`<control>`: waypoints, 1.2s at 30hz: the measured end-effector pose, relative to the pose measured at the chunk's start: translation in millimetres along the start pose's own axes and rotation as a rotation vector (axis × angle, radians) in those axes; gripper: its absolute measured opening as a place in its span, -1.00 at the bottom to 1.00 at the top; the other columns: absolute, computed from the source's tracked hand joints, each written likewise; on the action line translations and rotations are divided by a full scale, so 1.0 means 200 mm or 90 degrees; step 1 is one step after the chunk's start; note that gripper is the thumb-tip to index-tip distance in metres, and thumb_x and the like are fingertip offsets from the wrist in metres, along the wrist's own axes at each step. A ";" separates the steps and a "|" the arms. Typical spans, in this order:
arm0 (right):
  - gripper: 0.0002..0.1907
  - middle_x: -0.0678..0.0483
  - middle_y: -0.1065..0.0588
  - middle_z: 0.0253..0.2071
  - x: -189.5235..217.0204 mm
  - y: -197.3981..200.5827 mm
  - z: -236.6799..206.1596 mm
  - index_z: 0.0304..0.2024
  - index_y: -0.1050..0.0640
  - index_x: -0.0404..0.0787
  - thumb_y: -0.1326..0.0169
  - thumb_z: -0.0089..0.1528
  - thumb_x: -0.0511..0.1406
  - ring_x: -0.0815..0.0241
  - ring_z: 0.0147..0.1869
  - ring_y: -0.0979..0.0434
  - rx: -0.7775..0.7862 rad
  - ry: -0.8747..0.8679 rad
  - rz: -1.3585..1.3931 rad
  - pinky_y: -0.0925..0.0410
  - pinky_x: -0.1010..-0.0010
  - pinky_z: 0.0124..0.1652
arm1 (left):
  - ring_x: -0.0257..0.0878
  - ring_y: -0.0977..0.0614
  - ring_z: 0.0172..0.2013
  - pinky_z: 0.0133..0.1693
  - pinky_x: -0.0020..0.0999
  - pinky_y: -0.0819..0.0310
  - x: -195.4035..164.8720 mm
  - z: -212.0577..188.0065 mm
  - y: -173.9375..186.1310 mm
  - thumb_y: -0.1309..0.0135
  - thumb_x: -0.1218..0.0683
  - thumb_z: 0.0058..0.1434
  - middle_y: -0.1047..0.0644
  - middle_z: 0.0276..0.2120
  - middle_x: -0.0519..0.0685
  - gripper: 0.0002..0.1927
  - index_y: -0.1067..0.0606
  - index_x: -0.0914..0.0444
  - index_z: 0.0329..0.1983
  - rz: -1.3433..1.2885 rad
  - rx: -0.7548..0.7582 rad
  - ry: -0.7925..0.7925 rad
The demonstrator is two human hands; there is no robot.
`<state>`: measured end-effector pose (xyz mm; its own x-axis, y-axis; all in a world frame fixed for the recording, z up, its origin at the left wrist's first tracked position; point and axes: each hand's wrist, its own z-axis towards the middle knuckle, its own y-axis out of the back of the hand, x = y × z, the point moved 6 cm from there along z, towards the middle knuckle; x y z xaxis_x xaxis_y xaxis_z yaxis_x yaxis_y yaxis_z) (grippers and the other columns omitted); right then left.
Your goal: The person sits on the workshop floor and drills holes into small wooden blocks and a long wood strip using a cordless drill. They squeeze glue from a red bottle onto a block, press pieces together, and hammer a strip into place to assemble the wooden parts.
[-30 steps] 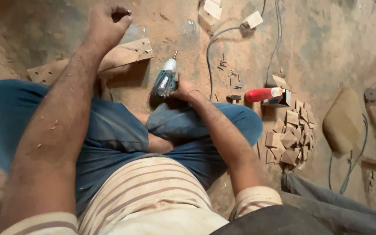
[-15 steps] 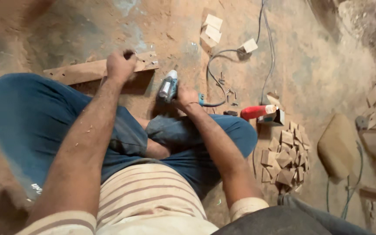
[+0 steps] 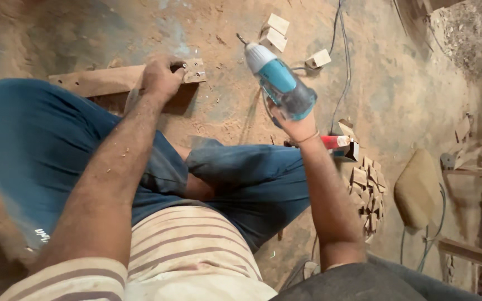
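Head view, looking straight down at a person sitting cross-legged on a dusty, sawdust-strewn floor [image 3: 218, 111], blue trousers and a striped shirt filling the lower frame. The left hand [image 3: 162, 79] is out in front, fingers curled down and clamped on a long wooden strip [image 3: 107, 81] that lies flat on the floor, pinning it near its right end, where small holes show in the wood. The right hand [image 3: 294, 120] is raised off to the right, fingers wrapped tight round the grip of a teal and grey power drill [image 3: 277, 83]. The drill is tilted, its bit pointing up and to the left, in the air and well apart from the strip. A cable [image 3: 341, 61] trails away across the floor behind it.

Beyond the drill, three small pale wooden blocks [image 3: 277, 32] lie scattered on the floor. Just beside the right forearm sits a red and white tube-shaped thing [image 3: 336, 142]; what it is, I can't tell. Next to it a heap of small wooden offcuts [image 3: 369, 192] is piled up, and a flat tan cushion [image 3: 417, 189] rests further right.
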<state>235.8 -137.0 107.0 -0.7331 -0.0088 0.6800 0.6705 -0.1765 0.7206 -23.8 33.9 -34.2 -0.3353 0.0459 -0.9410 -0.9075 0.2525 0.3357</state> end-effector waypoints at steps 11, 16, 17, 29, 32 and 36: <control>-0.52 -0.01 -0.61 -0.30 0.25 -0.30 0.46 0.01 -0.54 -0.27 -0.28 0.05 -0.26 0.17 -0.26 -0.62 0.187 0.021 -0.085 -0.48 0.36 -0.24 | -0.06 -0.68 -0.13 -0.05 -0.20 -0.52 0.01 0.00 0.04 -0.29 0.03 0.14 -0.67 -0.18 0.05 -0.76 -0.70 0.10 -0.11 0.015 0.037 0.045; -0.73 0.08 -0.59 -0.49 0.25 -0.42 0.54 -0.23 -0.64 -0.24 -0.25 0.07 -0.24 0.30 -0.47 -0.60 0.278 -0.149 -0.122 -0.47 0.40 -0.40 | -0.03 -0.68 -0.13 -0.05 -0.17 -0.53 0.00 0.01 0.06 -0.25 0.02 0.15 -0.67 -0.16 0.06 -0.74 -0.69 0.08 -0.08 0.029 0.049 0.063; -0.74 0.08 -0.58 -0.52 0.25 -0.43 0.55 -0.24 -0.65 -0.25 -0.25 0.07 -0.24 0.32 -0.50 -0.59 0.284 -0.155 -0.124 -0.46 0.41 -0.42 | -0.01 -0.67 -0.12 -0.05 -0.16 -0.53 0.00 0.00 0.06 -0.25 0.01 0.17 -0.67 -0.15 0.08 -0.74 -0.69 0.08 -0.07 0.044 0.054 0.067; -0.70 0.09 -0.58 -0.54 0.34 -0.47 0.64 -0.23 -0.68 -0.28 -0.22 0.09 -0.21 0.33 -0.51 -0.60 0.359 -0.166 -0.167 -0.48 0.44 -0.43 | 0.02 -0.60 -0.05 -0.03 -0.08 -0.46 -0.02 0.00 0.08 -0.30 -0.03 0.16 -0.63 -0.12 0.11 -0.74 -0.70 0.08 -0.09 0.064 0.029 0.039; -0.69 0.05 -0.57 -0.53 0.40 -0.49 0.68 -0.23 -0.65 -0.29 -0.19 0.07 -0.21 0.27 -0.51 -0.59 0.396 -0.170 -0.211 -0.50 0.39 -0.42 | 0.03 -0.61 -0.11 -0.08 -0.07 -0.47 -0.04 0.01 0.07 -0.29 -0.02 0.16 -0.64 -0.16 0.10 -0.75 -0.70 0.06 -0.09 0.093 0.044 0.051; -0.69 -0.06 -0.59 -0.46 0.44 -0.57 0.74 -0.26 -0.64 -0.26 -0.18 0.08 -0.16 0.09 -0.40 -0.63 0.445 -0.185 -0.409 -0.53 0.31 -0.32 | -0.01 -0.64 -0.16 -0.09 -0.09 -0.50 -0.05 -0.02 0.08 -0.19 -0.01 0.25 -0.66 -0.21 0.06 -0.77 -0.67 0.00 -0.04 0.073 0.103 0.113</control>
<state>110.8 27.7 105.0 -0.9871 0.1429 0.0718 0.1402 0.5575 0.8183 -35.4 34.3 -19.5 -0.4849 -0.0833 -0.8706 -0.8139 0.4071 0.4145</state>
